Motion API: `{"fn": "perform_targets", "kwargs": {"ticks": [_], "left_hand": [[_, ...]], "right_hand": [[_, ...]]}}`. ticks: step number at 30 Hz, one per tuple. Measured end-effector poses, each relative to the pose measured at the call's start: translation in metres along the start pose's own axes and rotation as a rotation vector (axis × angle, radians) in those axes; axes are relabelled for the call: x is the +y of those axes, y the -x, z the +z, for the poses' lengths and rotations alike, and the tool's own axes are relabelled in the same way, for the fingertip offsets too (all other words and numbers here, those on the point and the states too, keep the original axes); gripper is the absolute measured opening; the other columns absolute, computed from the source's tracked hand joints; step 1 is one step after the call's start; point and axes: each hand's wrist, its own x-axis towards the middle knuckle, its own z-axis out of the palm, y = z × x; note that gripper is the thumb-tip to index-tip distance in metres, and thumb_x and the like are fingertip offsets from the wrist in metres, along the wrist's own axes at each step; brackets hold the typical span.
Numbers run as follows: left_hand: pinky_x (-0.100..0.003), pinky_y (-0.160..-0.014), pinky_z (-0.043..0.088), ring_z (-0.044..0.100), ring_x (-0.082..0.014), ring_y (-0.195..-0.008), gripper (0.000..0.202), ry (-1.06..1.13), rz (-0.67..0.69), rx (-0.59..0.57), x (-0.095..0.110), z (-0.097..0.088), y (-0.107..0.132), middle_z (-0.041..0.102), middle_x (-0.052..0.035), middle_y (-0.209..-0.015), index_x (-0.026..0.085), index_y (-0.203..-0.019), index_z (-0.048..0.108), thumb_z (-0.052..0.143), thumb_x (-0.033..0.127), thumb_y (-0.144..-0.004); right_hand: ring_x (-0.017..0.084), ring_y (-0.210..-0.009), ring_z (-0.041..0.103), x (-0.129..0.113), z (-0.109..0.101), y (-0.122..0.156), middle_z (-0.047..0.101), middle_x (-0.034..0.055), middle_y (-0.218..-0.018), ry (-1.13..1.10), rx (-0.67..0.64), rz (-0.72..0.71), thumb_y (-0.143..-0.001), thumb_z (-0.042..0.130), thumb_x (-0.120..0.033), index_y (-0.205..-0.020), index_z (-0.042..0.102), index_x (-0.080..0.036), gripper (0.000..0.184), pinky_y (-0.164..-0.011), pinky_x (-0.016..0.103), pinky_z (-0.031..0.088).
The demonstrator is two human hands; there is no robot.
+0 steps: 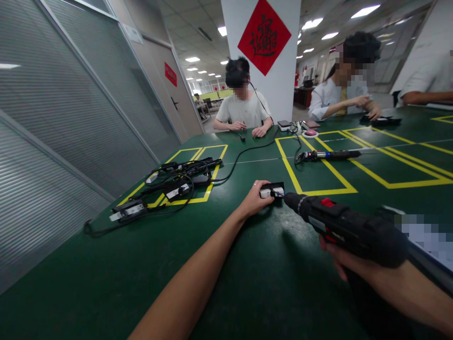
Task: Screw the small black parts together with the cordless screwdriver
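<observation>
My left hand (257, 198) is closed around a small black box with a white label (272, 191), holding it at the green table. A black cordless drill (348, 226) with red parts is gripped in my right hand (339, 259). The drill's chuck points left, and its tip is at the right end of the small box. Whether the bit touches a screw there is too small to tell. Part of my right hand is hidden behind the drill body.
Left on the green table (226, 264) lie several black power adapters with cables (184, 179). A pen-like tool with a blue band (329, 155) lies farther back. A pink round object (310, 133) sits behind. People (244, 101) work across the table. A blurred-out device (428, 236) lies right.
</observation>
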Motion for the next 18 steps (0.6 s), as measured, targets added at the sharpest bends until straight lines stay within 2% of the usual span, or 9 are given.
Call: {"fn": "perform_targets", "kwargs": {"ticks": [14,18], "left_hand": [[-0.035,-0.1,0.041,0.051,-0.0212,-0.109,0.045,-0.013,0.004,0.005,-0.0024,0.0003,-0.0008,0.051,-0.0068,-0.116,0.018,-0.118,0.052,0.062,0.026,-0.075],[-0.035,-0.102,0.039,0.05,-0.0213,-0.112,0.042,-0.003,-0.016,-0.009,-0.0012,-0.0012,-0.0013,0.051,-0.0066,-0.117,0.018,-0.118,0.052,0.056,0.021,-0.077]], "right_hand": [[0.015,-0.058,0.056,-0.001,0.0,-0.0004,0.06,-0.0017,-0.059,0.01,0.005,-0.034,-0.087,0.05,-0.052,-0.057,0.055,-0.023,0.041,-0.061,0.03,0.049],[0.018,-0.062,0.06,-0.0002,0.0,0.0001,0.063,-0.0012,-0.061,0.005,0.006,-0.032,-0.087,0.049,-0.053,-0.072,0.062,-0.025,0.034,-0.063,0.033,0.049]]}}
